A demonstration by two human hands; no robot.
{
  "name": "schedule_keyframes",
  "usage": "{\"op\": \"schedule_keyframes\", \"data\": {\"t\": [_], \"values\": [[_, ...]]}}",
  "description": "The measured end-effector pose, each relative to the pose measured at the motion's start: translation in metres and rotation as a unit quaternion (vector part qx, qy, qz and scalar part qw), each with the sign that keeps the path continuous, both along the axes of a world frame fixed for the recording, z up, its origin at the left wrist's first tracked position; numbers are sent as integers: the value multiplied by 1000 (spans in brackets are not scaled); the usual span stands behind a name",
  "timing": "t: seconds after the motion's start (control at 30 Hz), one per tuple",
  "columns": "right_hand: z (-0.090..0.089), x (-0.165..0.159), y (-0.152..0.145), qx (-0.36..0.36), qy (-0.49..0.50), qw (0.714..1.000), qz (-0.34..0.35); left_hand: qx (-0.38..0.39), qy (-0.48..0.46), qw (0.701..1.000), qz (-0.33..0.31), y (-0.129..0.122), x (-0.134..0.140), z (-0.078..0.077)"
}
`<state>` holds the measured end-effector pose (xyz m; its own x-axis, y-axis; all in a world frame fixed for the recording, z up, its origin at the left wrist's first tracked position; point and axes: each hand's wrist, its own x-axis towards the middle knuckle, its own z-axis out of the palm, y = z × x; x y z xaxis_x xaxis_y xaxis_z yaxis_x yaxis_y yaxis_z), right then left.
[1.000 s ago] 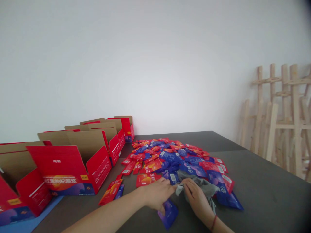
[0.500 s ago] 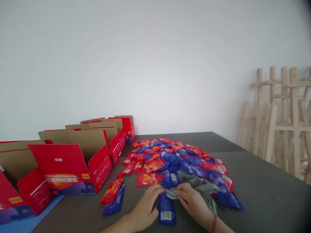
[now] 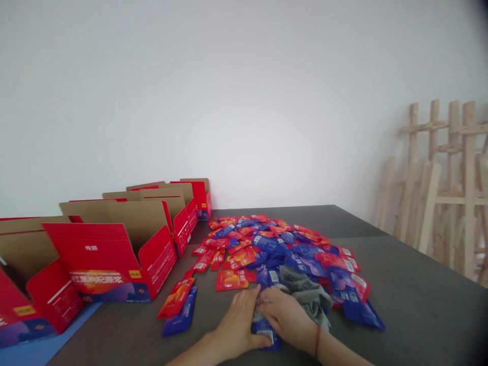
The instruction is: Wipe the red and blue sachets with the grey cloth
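A blue pouch (image 3: 269,347) with a barcode lies flat on the dark table in front of me, mostly hidden under both hands. My left hand (image 3: 237,321) holds it from the left, thumb laid across its lower part and fingers along its upper left side. My right hand (image 3: 286,316) is closed on a bunched grey cloth (image 3: 305,291), pressing part of it against the pouch's surface. The rest of the cloth trails to the right over the near edge of a heap of red and blue pouches (image 3: 272,245).
Open red cartons (image 3: 104,262) stand in rows on the left, with a blue sheet (image 3: 72,330) beneath the nearest. Between them and my left hand lie a red pouch (image 3: 177,299) and a blue one (image 3: 182,319). Wooden easels (image 3: 434,203) lean at the right wall.
My right hand has shifted left with the cloth, further onto the blue pouch. My left thumb has come over the pouch's lower part. The cloth has bunched closer in.
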<state>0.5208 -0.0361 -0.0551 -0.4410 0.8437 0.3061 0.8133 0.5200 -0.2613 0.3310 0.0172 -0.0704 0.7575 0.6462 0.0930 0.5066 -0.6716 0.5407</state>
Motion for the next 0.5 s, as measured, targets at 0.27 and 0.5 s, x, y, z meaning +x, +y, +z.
{"op": "schedule_keyframes", "data": {"t": [0.27, 0.5], "values": [[-7, 22, -22, -9, 47, 998, 34, 2, -16, 1000, -12, -3, 1, 4], [-3, 17, -7, 4, 44, 999, -23, -26, -3, 1000, 2, -3, 2, 8]]}}
